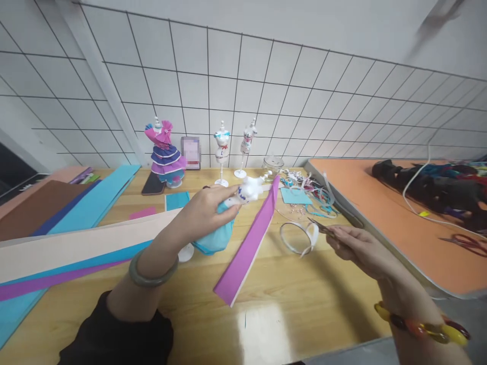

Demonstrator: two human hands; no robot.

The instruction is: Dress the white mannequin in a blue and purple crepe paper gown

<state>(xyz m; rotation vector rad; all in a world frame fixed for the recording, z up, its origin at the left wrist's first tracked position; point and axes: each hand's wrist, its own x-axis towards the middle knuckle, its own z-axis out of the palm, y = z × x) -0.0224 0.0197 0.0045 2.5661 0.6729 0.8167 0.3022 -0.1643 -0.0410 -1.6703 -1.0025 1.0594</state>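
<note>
A long, flat strip of magenta-purple paper with a pale edge (pixel 249 246) lies on the pale wooden worktop (pixel 281 314) between the two hands; it serves as the landmark here. Its long axis runs aslant, from a wide end close to the person to a narrow far end that leans to the right.

The left hand (pixel 205 210) is just left of the strip's upper half and is the nearer of the two. Its fingers pinch a small white dress form with a light-blue skirt (pixel 250 189) around the torso, the thumb below and the other fingers over the top. The dress form is tilted, not upright: its neck points right, toward the strip's far end, while its round white base (pixel 186 252) shows farther left of the strip. Whether the neck end touches the strip, I cannot tell.

The right hand (pixel 352 246) is well to the right of the strip, its fingers pressed together on a slim, dark, pointed metal tool (pixel 322 227), perhaps small scissors. The tool's points face left, toward the strip, and come close to a loose white ribbon loop (pixel 292 251) that rests between strip and hand; contact there is unclear. From the left fingers, the strip lies to the right and toward the person; from the right fingers, it lies to the left.
</note>
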